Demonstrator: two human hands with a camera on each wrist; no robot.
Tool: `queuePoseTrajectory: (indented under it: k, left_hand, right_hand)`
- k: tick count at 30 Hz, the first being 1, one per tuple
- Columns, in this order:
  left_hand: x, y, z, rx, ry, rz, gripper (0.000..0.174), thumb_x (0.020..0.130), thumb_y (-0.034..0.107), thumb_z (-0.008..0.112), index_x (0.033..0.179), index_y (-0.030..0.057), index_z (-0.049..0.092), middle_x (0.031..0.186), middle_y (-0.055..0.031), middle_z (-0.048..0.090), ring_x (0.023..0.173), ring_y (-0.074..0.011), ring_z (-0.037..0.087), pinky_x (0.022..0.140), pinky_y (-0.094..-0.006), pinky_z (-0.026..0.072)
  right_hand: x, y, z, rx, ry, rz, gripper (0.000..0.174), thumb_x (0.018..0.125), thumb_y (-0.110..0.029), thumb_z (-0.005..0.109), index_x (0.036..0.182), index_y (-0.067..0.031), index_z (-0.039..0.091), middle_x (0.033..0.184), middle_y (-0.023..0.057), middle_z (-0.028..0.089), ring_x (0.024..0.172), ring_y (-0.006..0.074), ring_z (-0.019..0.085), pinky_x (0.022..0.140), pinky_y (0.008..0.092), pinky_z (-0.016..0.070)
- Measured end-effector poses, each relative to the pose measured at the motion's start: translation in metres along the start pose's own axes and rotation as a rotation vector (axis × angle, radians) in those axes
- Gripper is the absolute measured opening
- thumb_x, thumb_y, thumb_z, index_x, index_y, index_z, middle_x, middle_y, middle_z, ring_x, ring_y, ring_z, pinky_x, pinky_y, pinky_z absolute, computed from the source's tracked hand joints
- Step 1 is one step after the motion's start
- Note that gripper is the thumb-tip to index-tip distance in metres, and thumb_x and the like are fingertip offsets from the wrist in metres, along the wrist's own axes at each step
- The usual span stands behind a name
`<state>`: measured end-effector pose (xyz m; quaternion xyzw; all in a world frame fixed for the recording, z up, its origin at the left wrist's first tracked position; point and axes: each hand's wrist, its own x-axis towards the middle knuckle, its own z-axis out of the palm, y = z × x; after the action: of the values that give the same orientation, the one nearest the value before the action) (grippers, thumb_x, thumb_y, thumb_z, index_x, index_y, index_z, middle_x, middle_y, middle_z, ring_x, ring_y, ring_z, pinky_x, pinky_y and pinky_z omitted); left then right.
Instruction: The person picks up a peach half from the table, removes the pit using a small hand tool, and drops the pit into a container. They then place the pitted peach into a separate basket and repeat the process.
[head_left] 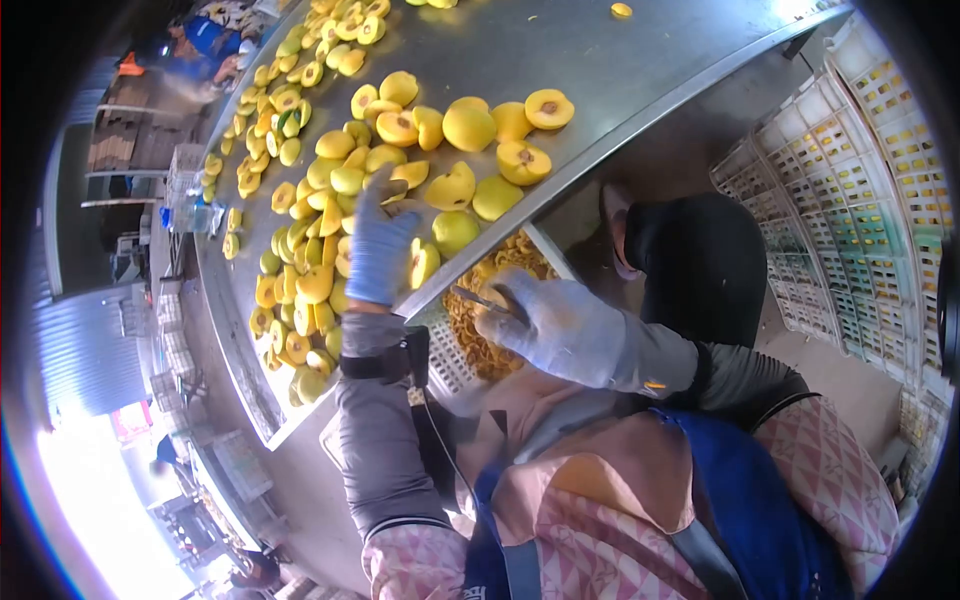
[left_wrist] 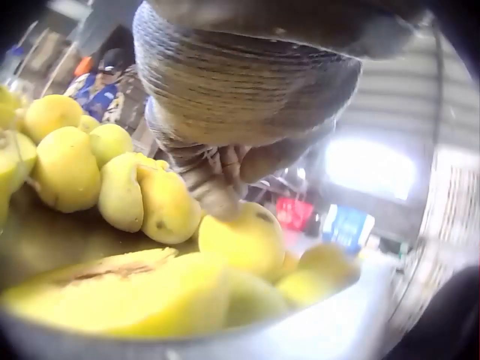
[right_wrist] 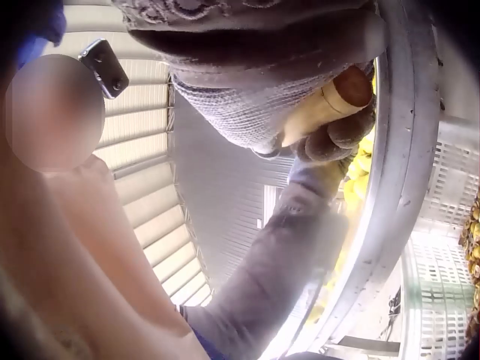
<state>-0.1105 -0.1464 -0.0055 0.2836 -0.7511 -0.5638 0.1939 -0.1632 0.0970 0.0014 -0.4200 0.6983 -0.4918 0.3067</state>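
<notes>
Halved yellow fruit and whole-looking ones (head_left: 468, 127) lie over the metal table (head_left: 600, 90) in the head view. Among them reaches the gloved left hand (head_left: 383, 240), its fingers extended over the pile. The left wrist view has fingertips of that hand (left_wrist: 217, 187) touching a yellow fruit (left_wrist: 244, 238); a cut half (left_wrist: 127, 292) lies closer to the camera. Near the table edge, the gloved right hand (head_left: 560, 330) grips a small knife (head_left: 476, 297), blade pointing toward the table. Its wooden handle (right_wrist: 330, 109) shows between the curled fingers in the right wrist view.
A crate (head_left: 455, 365) of brown-yellow scraps (head_left: 480, 335) sits below the table edge, under the right hand. Tall white plastic crates (head_left: 830, 190) stand at the right. Another person in blue (head_left: 205, 40) is at the table's far left end.
</notes>
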Motion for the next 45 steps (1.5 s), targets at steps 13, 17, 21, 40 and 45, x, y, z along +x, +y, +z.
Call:
queuePoseTrajectory:
  k: [13,17,21,40,45]
  left_hand:
    - [0.014,0.022,0.055,1.231,-0.319,0.603,0.048,0.071,0.014,0.074,0.118,0.0102,0.065,0.122,-0.0094,0.062,0.112,-0.0311,0.055,0.098,-0.0434,0.0458]
    - [0.029,0.024,0.06,1.431,-0.484,0.656,0.045,0.072,0.017,0.072,0.116,0.0124,0.067,0.112,-0.0079,0.067,0.105,-0.0294,0.059,0.089,-0.0431,0.0477]
    - [0.037,0.026,0.066,1.418,-0.542,0.602,0.042,0.071,0.018,0.071,0.113,0.0137,0.068,0.105,-0.0087,0.068,0.104,-0.03,0.06,0.089,-0.0445,0.0444]
    - [0.006,0.029,-0.016,-0.531,-0.436,-0.19,0.065,0.086,0.022,0.063,0.141,-0.0063,0.043,0.136,-0.017,0.055,0.127,-0.0263,0.054,0.109,-0.0404,0.0414]
    - [0.013,0.022,-0.012,-0.472,-0.459,-0.256,0.06,0.086,0.024,0.064,0.138,-0.0029,0.048,0.132,-0.0139,0.057,0.122,-0.0261,0.056,0.108,-0.0375,0.042]
  right_hand:
    - [0.0,0.005,0.012,-0.073,0.01,-0.095,0.042,0.095,-0.037,0.06,0.117,-0.002,0.054,0.081,0.0228,0.067,0.076,0.0413,0.066,0.068,0.0471,0.0531]
    - [0.003,0.005,0.004,-0.048,-0.03,-0.062,0.043,0.095,-0.039,0.06,0.118,-0.0022,0.054,0.084,0.0235,0.067,0.079,0.0422,0.066,0.07,0.0479,0.0533]
    - [0.0,-0.003,0.0,-0.049,-0.064,0.016,0.047,0.096,-0.043,0.059,0.115,0.0001,0.059,0.094,0.025,0.068,0.085,0.0424,0.066,0.077,0.0455,0.0539]
    - [-0.007,-0.004,-0.003,-0.006,0.032,-0.111,0.039,0.094,-0.037,0.065,0.108,-0.0008,0.061,0.083,0.0215,0.068,0.072,0.0387,0.067,0.065,0.0441,0.0534]
    - [-0.007,0.0,-0.006,0.028,-0.032,-0.143,0.035,0.097,-0.035,0.058,0.114,-0.0047,0.054,0.084,0.0218,0.067,0.075,0.0405,0.066,0.066,0.0479,0.0524]
